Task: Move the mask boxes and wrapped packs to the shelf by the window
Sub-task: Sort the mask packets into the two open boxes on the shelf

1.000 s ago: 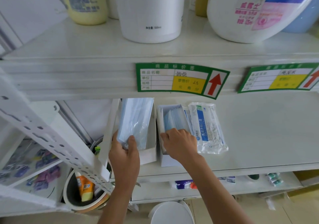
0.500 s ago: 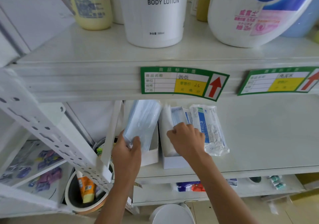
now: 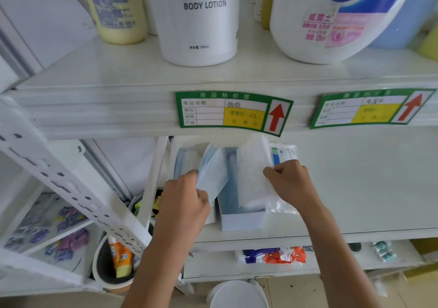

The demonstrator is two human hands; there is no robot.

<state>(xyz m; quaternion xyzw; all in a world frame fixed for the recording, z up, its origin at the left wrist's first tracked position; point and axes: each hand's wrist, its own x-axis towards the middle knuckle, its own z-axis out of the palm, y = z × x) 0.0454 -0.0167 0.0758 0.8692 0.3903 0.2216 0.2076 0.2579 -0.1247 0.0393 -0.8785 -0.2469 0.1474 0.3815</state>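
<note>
Two open white mask boxes stand side by side at the left end of the white middle shelf (image 3: 355, 189). My left hand (image 3: 182, 203) grips a clear-wrapped pack of blue masks (image 3: 213, 175), tilted over the left box (image 3: 182, 158). My right hand (image 3: 289, 182) pinches the edge of another wrapped pack (image 3: 256, 172), held over the right box (image 3: 241, 220), which holds blue masks. A third wrapped pack with blue print (image 3: 282, 153) lies on the shelf behind my right hand, mostly hidden.
The shelf above carries a body lotion bottle (image 3: 201, 18), a yellow bottle (image 3: 113, 9) and a large detergent jug (image 3: 331, 16). Green price tags (image 3: 232, 113) hang on its front edge. A perforated white upright (image 3: 71, 189) slants at the left. A bin (image 3: 111, 267) sits below.
Both hands have lifted their wrapped packs higher out of the boxes, and my right hand has moved right with its pack. The camera has moved closer to the shelf.
</note>
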